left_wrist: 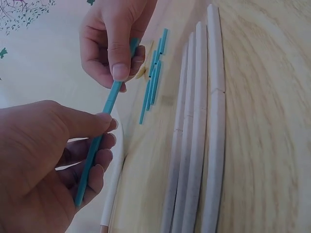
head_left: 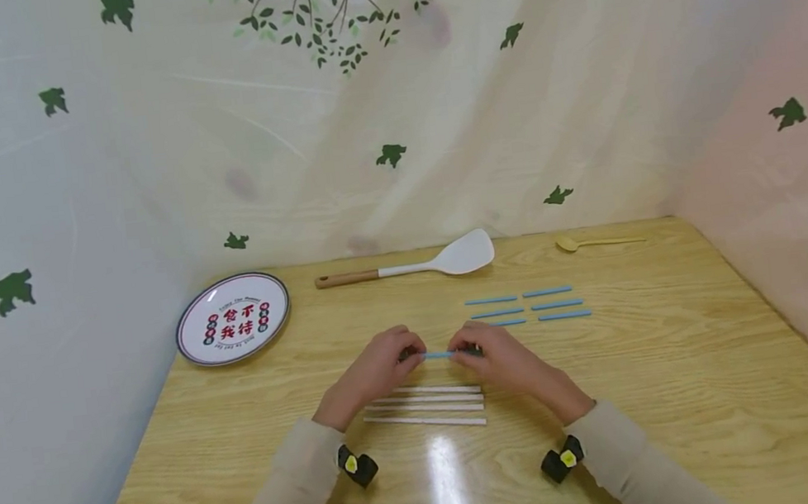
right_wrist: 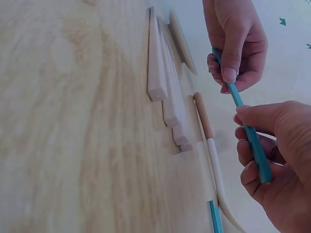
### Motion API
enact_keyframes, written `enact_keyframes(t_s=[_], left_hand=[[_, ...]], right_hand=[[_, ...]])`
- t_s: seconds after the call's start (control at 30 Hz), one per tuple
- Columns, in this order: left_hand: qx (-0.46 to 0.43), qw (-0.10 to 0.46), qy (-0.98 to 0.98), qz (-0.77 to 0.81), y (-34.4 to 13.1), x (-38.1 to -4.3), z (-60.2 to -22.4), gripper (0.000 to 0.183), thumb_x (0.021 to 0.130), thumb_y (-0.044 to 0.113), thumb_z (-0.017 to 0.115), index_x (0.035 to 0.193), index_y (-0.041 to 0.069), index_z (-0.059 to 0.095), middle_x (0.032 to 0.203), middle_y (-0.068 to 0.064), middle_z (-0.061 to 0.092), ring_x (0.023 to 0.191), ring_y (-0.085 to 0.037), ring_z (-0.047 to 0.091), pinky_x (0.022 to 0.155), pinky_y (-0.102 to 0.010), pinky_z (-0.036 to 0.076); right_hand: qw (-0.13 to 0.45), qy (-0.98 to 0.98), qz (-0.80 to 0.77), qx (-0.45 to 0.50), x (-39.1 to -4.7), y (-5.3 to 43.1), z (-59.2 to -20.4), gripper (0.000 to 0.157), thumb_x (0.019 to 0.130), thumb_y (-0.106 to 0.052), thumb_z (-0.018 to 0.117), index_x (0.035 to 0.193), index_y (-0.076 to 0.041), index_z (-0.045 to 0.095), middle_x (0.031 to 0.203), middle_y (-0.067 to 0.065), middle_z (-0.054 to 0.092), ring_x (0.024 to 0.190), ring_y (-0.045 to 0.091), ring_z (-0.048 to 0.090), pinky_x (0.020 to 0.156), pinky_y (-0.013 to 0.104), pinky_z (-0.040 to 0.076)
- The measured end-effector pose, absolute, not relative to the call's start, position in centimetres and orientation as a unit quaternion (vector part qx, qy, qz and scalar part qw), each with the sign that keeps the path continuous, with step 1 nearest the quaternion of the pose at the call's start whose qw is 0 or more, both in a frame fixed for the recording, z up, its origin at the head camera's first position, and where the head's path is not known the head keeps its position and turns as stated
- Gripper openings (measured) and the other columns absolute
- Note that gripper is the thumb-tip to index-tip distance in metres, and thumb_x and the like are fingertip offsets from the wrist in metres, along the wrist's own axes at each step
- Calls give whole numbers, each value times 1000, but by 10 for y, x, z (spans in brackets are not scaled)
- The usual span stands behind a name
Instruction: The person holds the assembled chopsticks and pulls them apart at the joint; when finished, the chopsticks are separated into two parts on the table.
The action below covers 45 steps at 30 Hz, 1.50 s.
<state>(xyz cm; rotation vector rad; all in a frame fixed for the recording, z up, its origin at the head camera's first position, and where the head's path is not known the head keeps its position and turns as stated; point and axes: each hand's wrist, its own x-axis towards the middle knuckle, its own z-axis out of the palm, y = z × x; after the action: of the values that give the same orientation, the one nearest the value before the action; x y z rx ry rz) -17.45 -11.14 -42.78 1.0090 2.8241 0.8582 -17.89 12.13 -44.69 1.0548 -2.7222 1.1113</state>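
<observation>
Above the table both hands hold one slim blue chopstick (head_left: 437, 355), with a seam across it between the hands in the left wrist view. My left hand (head_left: 375, 365) pinches one half between thumb and fingers; my right hand (head_left: 501, 355) grips the other half the same way. In the left wrist view the blue chopstick (left_wrist: 111, 99) runs straight through both grips, thumbs close to the seam. Below the hands several white chopsticks (head_left: 427, 421) lie side by side, each with a seam partway along. Several short blue chopstick pieces (head_left: 564, 315) lie in two columns beyond the right hand.
At the back left stands a white plate (head_left: 196, 317) with red lettering and a dark rim. A white spatula (head_left: 466, 253) with a wooden handle lies along the back. A yellow spoon (head_left: 605, 242) is at the back right. Patterned cloth walls (head_left: 387, 104) border the table.
</observation>
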Motion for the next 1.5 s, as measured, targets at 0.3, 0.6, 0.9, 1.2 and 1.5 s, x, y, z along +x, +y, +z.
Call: enact_keyframes(t_s=[0.3, 0.6, 0.9, 1.2, 1.5], left_hand=[[321, 28, 906, 275, -107, -177, -425, 11, 94, 14, 61, 99, 7, 68, 90, -2, 60, 78, -10, 53, 71, -26, 47], [326, 33, 902, 282, -104, -177, -424, 11, 95, 14, 60, 99, 8, 67, 92, -2, 60, 80, -10, 55, 72, -26, 48], [335, 17, 899, 282, -102, -179, -426, 9, 94, 13, 61, 96, 7, 67, 90, -2, 61, 80, -11, 55, 73, -26, 48], [343, -16, 889, 303, -103, -180, -431, 5, 90, 10, 65, 88, 8, 68, 84, -1, 60, 76, -10, 55, 69, -21, 47], [335, -12, 887, 317, -104, -181, -432, 5, 90, 10, 66, 87, 8, 68, 82, 0, 60, 73, -8, 53, 66, -20, 45]], right_hand=[[9, -879, 342, 331, -182, 120, -445, 9, 93, -19, 63, 98, -16, 69, 88, -5, 62, 78, 6, 54, 70, 24, 49], [7, -874, 344, 343, -181, 120, -442, 7, 94, -18, 62, 96, -14, 68, 86, -5, 60, 75, 6, 52, 67, 23, 47], [3, -872, 347, 346, -182, 121, -442, 6, 94, -17, 62, 95, -14, 67, 84, -4, 58, 74, 6, 51, 66, 23, 46], [6, -872, 339, 353, -181, 122, -444, 5, 94, -15, 60, 94, -12, 64, 86, -3, 59, 75, 7, 50, 67, 23, 46], [13, -872, 336, 355, -179, 122, -444, 5, 96, -15, 58, 93, -13, 61, 88, -2, 59, 76, 7, 51, 68, 24, 46]])
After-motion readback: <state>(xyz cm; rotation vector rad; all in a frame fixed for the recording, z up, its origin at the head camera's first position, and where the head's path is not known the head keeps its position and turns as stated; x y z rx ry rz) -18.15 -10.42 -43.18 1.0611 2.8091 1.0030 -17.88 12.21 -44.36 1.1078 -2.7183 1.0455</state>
